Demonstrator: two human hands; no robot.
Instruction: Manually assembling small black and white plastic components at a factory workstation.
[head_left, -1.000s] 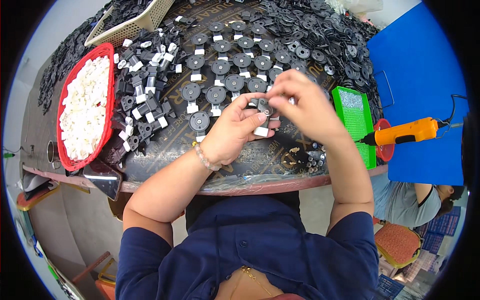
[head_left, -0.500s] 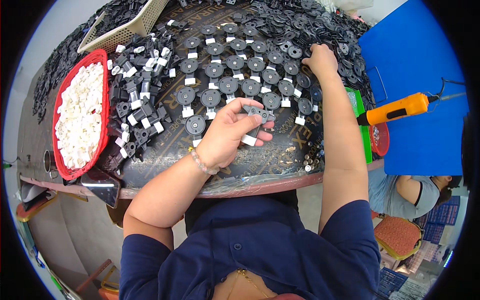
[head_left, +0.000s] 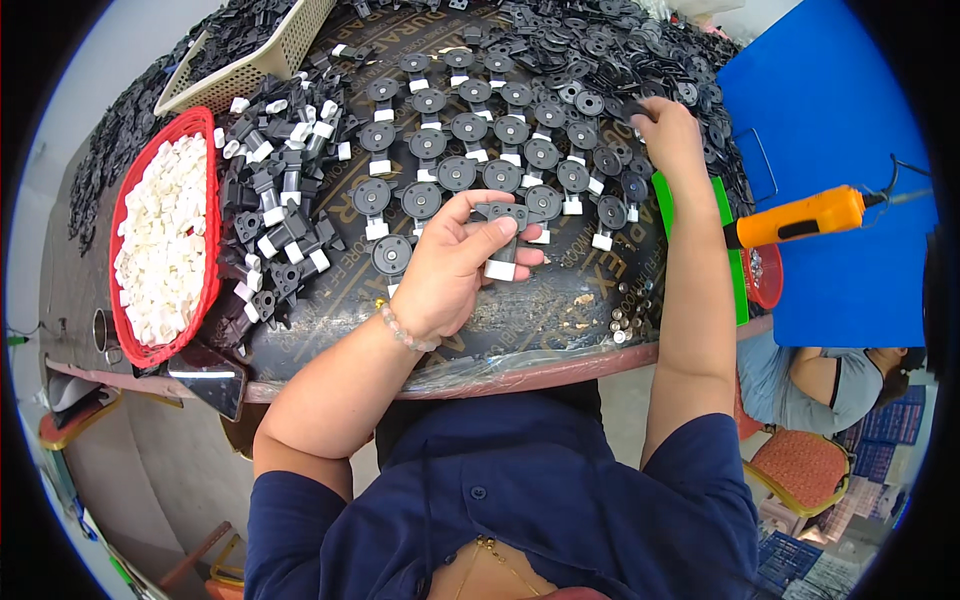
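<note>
Evidently mid-assembly, the left hand (head_left: pixel 450 265) pinches a black round-headed part with a white clip (head_left: pixel 503 240) just below the laid-out rows of finished pieces (head_left: pixel 480 150), while the right hand (head_left: pixel 668 135) closes its fingers on a loose black part right of those rows, atop a dark cluttered worktable (head_left: pixel 560 310).

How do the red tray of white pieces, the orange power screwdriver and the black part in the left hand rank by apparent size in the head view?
1. red tray
2. orange power screwdriver
3. black part, held in the left hand
</note>
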